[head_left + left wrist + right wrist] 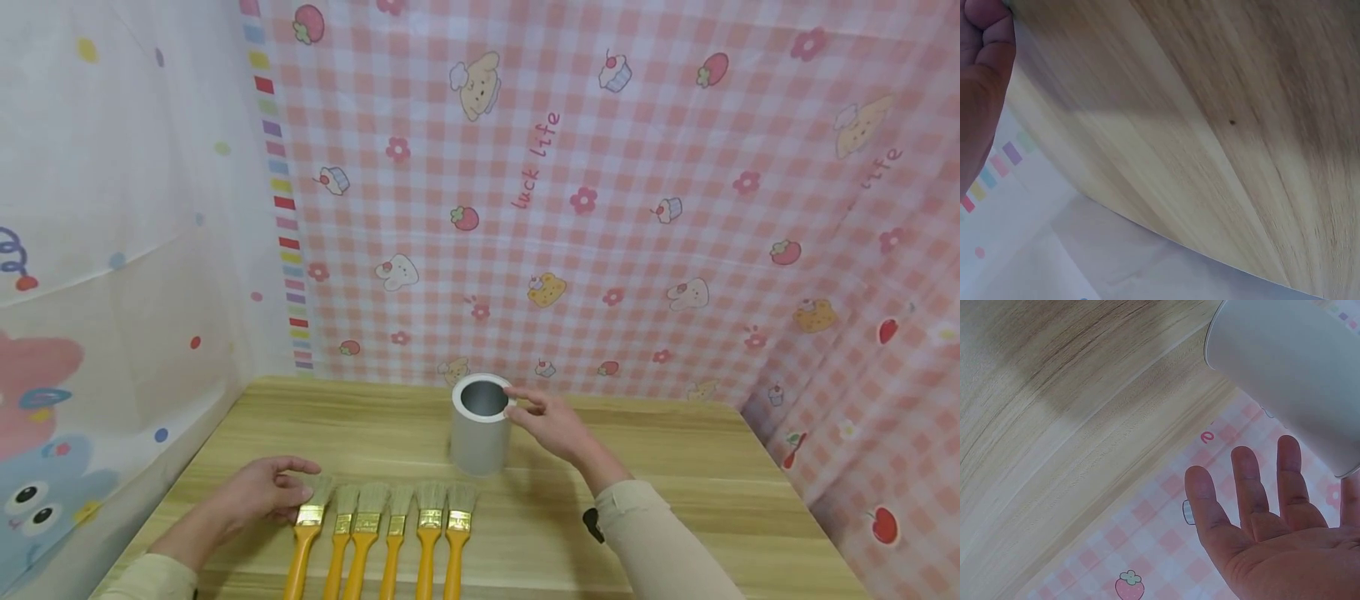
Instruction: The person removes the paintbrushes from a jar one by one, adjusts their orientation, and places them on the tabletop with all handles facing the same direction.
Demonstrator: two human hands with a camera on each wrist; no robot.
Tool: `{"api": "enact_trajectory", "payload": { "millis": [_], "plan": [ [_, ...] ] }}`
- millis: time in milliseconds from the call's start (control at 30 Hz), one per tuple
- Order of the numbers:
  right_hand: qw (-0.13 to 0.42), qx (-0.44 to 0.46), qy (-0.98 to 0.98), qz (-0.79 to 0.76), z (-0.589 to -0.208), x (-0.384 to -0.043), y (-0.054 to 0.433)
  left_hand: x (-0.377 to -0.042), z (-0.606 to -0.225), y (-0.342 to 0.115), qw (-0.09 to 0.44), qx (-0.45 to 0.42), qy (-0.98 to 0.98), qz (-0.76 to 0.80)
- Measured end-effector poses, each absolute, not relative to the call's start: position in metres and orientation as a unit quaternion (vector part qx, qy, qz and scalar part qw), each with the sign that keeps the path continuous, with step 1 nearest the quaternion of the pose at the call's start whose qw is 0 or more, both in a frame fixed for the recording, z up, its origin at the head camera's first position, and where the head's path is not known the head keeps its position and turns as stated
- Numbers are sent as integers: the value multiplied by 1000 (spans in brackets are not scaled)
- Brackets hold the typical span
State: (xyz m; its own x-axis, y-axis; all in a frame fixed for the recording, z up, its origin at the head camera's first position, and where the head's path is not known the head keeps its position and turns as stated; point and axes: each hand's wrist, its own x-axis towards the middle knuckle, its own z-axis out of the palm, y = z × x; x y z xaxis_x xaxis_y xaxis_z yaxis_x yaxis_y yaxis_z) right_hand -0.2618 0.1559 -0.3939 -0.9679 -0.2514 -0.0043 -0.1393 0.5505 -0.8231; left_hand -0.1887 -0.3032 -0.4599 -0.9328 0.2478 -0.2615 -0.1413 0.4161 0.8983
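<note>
Several paintbrushes with orange handles and gold ferrules lie in a row along the front of the table, bristles pointing away from me. At the leftmost paintbrush [303, 533], my left hand [258, 496] pinches the pale bristles between thumb and fingers. In the left wrist view only part of the left hand [985, 69] shows, fingers bent. A grey can [480, 446] with a white rim stands upright near the table's back, its mouth facing up. Thumb and index finger of my right hand [551, 425] touch the can's right rim; its other fingers [1247, 481] are extended beside the can [1291, 369].
The wood-grain table [675, 500] carries the brushes and can. A pink checked cloth [570, 250] hangs behind it and along the right side. A white patterned cloth [150, 292] hangs at the left.
</note>
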Motion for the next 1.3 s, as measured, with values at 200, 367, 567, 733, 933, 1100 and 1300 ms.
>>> {"api": "enact_trajectory", "payload": {
  "millis": [200, 367, 567, 733, 933, 1100, 1300],
  "plan": [
    [62, -111, 877, -464, -394, -263, 157, -190, -459, -296, 154, 26, 841, 518],
    [63, -116, 875, -466, -393, -263, 157, -191, -462, -290, 131, 19, 856, 500],
    [66, -113, 875, -466, -394, -263, 157, -191, -463, -285, 120, 9, 865, 487],
    [68, -110, 876, -465, -394, -263, 157, -190, -463, -283, 112, 2, 875, 472],
    [70, -108, 879, -459, -394, -262, 157, -189, -461, -281, 113, -2, 877, 468],
    [68, -108, 881, -455, -393, -261, 156, -188, -460, -281, 115, 3, 878, 465],
    [64, -110, 883, -452, -392, -262, 156, -188, -460, -281, 113, 5, 878, 464]
  ]
}}
